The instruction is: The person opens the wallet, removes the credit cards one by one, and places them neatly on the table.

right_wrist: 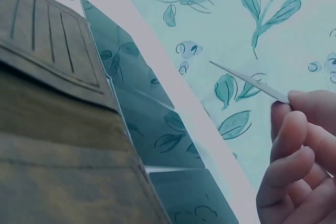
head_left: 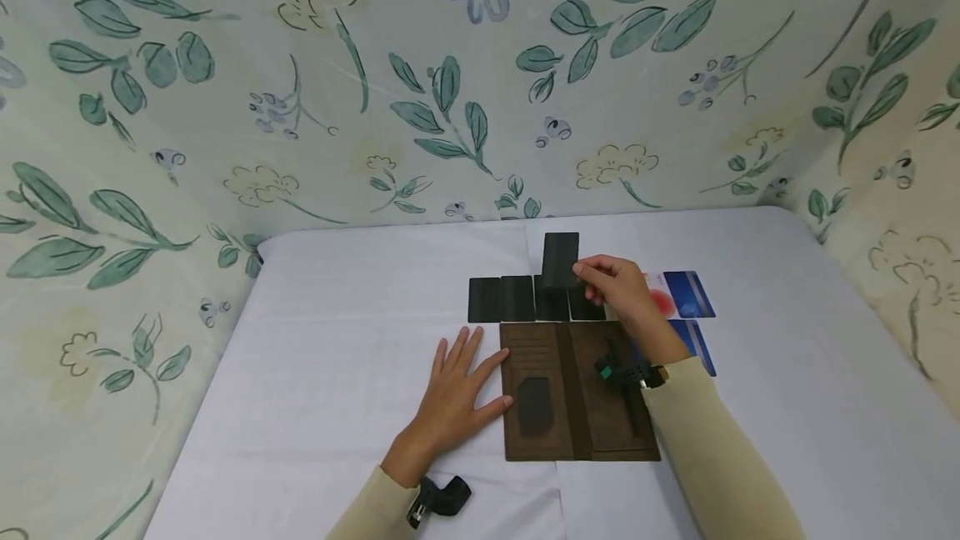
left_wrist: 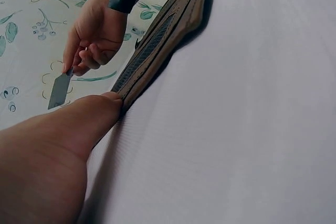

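A brown wallet [head_left: 573,432] lies spread out flat, its left side showing card slots and a dark window. My left hand [head_left: 453,402] has its fingers spread beside it, thumb and index fingertip at the wallet's left edge. Between thumb and fingers, my right hand [head_left: 618,286] pinches a dark card [head_left: 560,257] by its right edge. That card is held up above a row of glossy black cards [head_left: 517,298] along the wallet's top edge. In the right wrist view the held card [right_wrist: 252,83] appears nearly edge-on.
Red-and-white and blue cards [head_left: 690,294] lie right of the black row. Another blue card [head_left: 697,344] is partly hidden by the right forearm. The white-covered table [head_left: 337,315] ends at a floral cloth backdrop [head_left: 480,107].
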Available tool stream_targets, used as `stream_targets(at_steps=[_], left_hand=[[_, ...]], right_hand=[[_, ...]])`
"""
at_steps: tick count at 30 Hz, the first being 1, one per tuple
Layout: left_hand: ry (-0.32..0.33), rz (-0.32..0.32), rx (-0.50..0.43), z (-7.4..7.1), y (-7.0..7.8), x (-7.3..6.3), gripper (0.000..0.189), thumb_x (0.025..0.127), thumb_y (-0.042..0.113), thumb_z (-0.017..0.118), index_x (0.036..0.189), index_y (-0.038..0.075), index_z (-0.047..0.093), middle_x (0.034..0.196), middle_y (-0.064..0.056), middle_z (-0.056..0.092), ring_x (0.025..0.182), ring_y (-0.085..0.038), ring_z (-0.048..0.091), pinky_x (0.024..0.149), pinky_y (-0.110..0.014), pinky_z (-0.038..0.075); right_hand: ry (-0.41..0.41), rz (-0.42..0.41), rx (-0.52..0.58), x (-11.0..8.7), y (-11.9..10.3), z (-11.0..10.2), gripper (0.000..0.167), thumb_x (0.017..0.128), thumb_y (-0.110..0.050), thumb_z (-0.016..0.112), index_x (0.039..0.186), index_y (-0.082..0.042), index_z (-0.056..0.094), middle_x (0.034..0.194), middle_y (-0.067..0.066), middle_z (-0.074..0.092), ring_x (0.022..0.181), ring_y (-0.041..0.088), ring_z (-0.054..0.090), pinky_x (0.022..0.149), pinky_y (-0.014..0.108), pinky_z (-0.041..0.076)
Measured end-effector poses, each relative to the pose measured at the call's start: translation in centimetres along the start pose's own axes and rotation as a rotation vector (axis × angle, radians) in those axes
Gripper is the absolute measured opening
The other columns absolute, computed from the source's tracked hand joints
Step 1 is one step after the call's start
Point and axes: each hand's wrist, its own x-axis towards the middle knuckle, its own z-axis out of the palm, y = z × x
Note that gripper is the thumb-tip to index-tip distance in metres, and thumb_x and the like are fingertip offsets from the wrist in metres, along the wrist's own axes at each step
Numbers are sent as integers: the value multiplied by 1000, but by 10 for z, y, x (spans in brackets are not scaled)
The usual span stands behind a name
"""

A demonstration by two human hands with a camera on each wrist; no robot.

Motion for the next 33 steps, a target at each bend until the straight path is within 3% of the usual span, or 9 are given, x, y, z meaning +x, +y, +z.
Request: stream_targets(at_steps=[8,12,17,28,33], left_hand=[[-11,-2,-6,-1,-1,1,63,91,58,54,145,28,45,159,-13,21,147,-32,12,114,-58,8],[-11,-6,-4,-1,-1,1,63,91,59,54,145,28,45,159,-12,21,147,-32,12,114,-58,8],[-12,-9,-5,-1,-1,0,63,90,59,54,145,28,45,159,-12,21,147,-32,12,114,-58,7],[2,9,16,1,-2,3,63,91,60,52,145,29,45,159,-12,22,147,-32,13,114,-58,9],[-15,-5,3,1,-2,0,63,91,60,52,146,29,44,159,-12,20,147,-32,12,114,-58,7]], right_hand=[[41,60,81,15,-7,-8,39,93,-27,66,113,7,63,79,-2,63,57,7,54,54,18,49],[39,101,167,15,-20,-8,36,94,-19,64,115,11,59,76,-2,63,57,7,54,53,18,48],[41,157,196,15,-27,-7,34,94,-16,64,114,10,58,76,-2,62,57,8,55,53,19,48],[85,180,210,37,-3,-10,43,92,-28,67,119,4,58,79,-4,61,58,4,53,54,15,47],[78,189,226,42,0,-5,33,92,-26,68,111,0,60,77,-3,61,55,4,53,50,15,46]])
